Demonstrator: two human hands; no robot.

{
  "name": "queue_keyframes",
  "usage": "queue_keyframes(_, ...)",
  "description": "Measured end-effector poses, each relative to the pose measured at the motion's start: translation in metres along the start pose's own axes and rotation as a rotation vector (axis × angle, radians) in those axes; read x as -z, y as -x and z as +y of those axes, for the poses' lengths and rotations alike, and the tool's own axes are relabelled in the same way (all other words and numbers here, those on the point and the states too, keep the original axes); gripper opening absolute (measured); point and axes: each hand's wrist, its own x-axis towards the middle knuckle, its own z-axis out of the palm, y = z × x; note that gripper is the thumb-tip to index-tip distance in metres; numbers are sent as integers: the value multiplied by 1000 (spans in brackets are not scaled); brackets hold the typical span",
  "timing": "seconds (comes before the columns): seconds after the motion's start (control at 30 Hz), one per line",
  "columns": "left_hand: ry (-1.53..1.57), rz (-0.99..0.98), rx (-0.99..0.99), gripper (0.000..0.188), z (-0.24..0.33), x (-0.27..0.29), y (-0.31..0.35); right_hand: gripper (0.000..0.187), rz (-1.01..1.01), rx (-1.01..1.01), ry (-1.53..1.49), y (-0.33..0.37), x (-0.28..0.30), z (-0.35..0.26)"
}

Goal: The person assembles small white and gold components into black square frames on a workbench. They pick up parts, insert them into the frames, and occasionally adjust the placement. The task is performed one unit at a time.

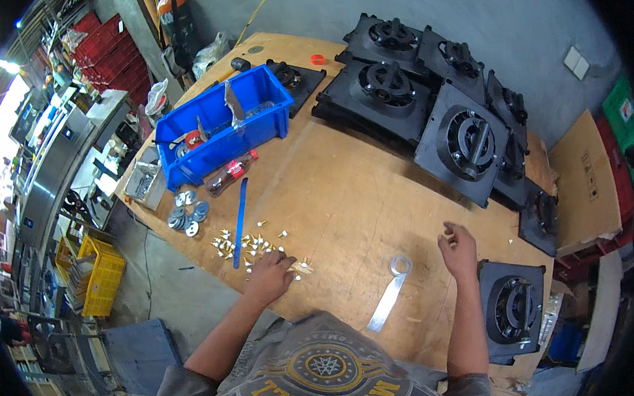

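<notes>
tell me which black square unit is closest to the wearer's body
The black square unit at lower right, beside the right forearm; all the others sit farther away.

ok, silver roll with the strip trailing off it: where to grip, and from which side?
Probably the round outer rim of the silver roll, coming from the right. The loose strip runs off toward the person, away from that approach, and the right hand is the nearer one. I'd avoid the strip: it looks thin and flat.
</notes>
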Motion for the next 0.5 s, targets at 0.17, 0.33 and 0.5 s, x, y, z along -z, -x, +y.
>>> queue_keyframes(0.17,-14,-54,15,22,-26,-30,-25,34,145,54,-26,-53,-29,-4)
queue_keyframes(0.33,88,18,-144,27,-14,-27,-28,36,704,0,106,-136,18,5)
queue_keyframes(0.5,-36,-306,-237,37,7,-30,-50,58,541,-325,200,-192,71,23)
